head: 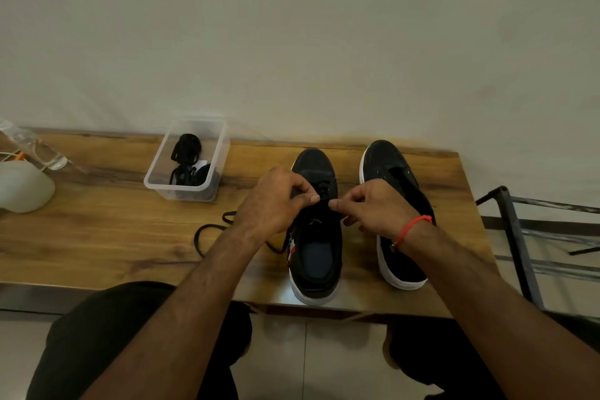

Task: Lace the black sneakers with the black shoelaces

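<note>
Lacing barely begun: left sneaker (316, 230), frame centre, shows lowest eyelets threaded. Left hand (276, 201) and right hand (373, 208) each pinch its shoelace (207, 232). Right sneaker (394, 204) unlaced; spare shoelace (188, 159) in container (156, 172), upper left.

The brown wooden bench (97, 230) is finished smooth with a soft sheen, grain and dark knots plainly seen. The two black sneakers (319, 237) are made of matt cloth, with white soles that look like glossy rubber. The clear rectangular plastic tub (185, 191) is shiny and see-through, and matt black woven shoelaces (186, 156) are seen inside. A dark metal frame (519, 237) at the right is dull, slightly worn.
</note>
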The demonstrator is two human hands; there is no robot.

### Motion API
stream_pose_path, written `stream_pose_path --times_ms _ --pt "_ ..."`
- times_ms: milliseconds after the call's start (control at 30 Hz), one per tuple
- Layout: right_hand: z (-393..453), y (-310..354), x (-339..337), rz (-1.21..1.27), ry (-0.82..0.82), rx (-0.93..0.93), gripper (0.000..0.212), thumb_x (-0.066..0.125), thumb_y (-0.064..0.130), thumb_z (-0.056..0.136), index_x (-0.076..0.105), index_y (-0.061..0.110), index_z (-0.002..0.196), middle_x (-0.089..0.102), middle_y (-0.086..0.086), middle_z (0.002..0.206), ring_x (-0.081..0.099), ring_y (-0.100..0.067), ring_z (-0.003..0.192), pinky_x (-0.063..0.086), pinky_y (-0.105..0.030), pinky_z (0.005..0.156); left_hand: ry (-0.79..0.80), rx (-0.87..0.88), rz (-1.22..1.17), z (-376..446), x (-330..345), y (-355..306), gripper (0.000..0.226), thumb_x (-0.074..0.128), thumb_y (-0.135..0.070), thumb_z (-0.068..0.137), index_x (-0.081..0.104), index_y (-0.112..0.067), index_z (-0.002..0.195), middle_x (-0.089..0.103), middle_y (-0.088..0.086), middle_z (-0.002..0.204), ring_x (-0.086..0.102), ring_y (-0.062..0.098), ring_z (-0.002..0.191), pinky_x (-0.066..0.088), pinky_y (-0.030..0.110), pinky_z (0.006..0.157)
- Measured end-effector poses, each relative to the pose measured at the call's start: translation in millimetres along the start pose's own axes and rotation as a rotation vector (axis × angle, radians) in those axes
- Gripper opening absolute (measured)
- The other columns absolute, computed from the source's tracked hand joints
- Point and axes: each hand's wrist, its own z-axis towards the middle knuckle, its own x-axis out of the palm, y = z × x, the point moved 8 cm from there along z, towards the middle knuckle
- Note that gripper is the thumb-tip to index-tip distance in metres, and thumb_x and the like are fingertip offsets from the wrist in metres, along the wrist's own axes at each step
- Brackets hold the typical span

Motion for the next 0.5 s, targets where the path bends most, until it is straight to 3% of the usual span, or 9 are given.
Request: stream_pose_path --times_ms 67,200,500 --pt "-1 -2 2 0.066 0.029 0.028 0.020 0.069 0.033 0.093 0.076 0.014 0.093 0.076 -0.001 0.091 0.073 -0.013 0.083 0.061 -0.035 0.076 0.015 0.016 0.031 -1 3 -2 0.010 0.069 -0.031 0.095 0.075 -0.024 0.097 0.050 -0.021 0.092 0.050 -0.002 0.086 0.037 0.012 0.073" --pt "-2 0 3 0.106 0.048 0.035 0.017 0.067 0.028 0.095 0.075 0.013 0.093 0.075 -0.001 0.092 0.073 -0.013 0.085 0.060 -0.035 0.075 0.012 0.014 0.071 -2 12 -1 0.011 0.071 -0.034 0.093 0.074 -0.025 0.097 0.051 -0.009 0.111 0.050 0.008 0.109 0.050 0.030 0.094" --pt "0 1 4 0.096 0.032 0.013 0.015 0.067 0.029 0.095 0.075 0.016 0.093 0.075 -0.001 0.092 0.072 -0.014 0.086 0.061 -0.036 0.076 -0.007 0.001 0.154 -3 12 -3 0.015 0.069 -0.041 0.094 0.073 -0.027 0.099 0.045 -0.011 0.110 0.048 0.004 0.101 0.039 0.018 0.074"
